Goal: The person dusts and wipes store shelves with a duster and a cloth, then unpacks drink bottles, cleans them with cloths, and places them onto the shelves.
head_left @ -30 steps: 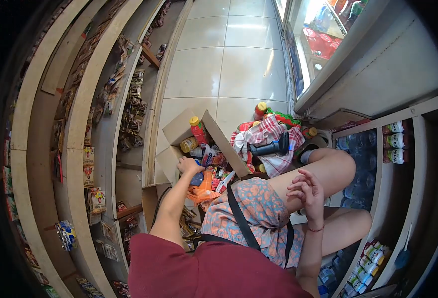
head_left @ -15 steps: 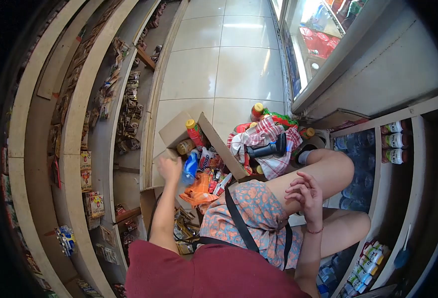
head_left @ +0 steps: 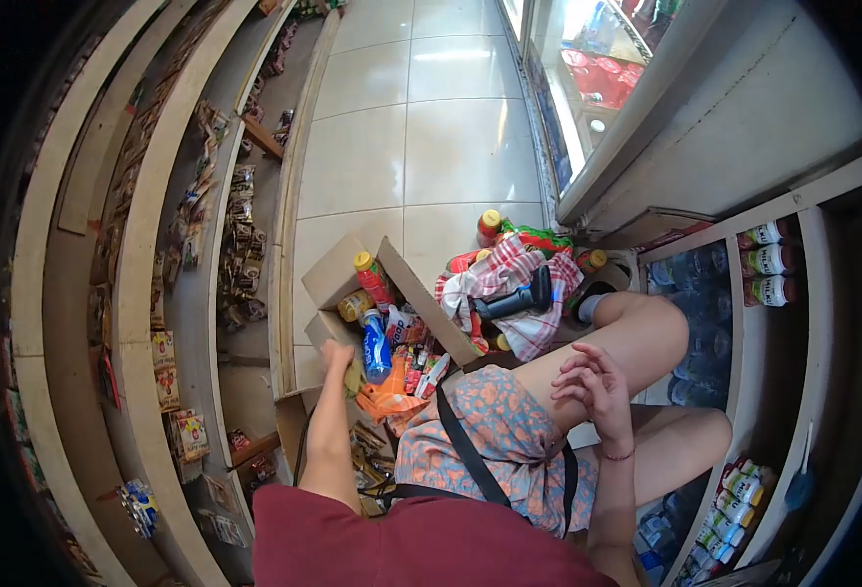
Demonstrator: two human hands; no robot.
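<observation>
1. Left hand (head_left: 337, 355): at the near left edge of the cardboard box (head_left: 421, 296); whether it grips anything cannot be told.
2. Right hand (head_left: 595, 387): fingers loosely curled, half open, raised near the bent leg (head_left: 646, 335).
3. Blue-labelled bottle (head_left: 375, 344): inside the box, near a yellow-capped red bottle (head_left: 372, 282).

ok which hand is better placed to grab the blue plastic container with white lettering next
Likely the left hand: it's by the brown cardboard box, near the blue container; the right hand is farther away.
</observation>
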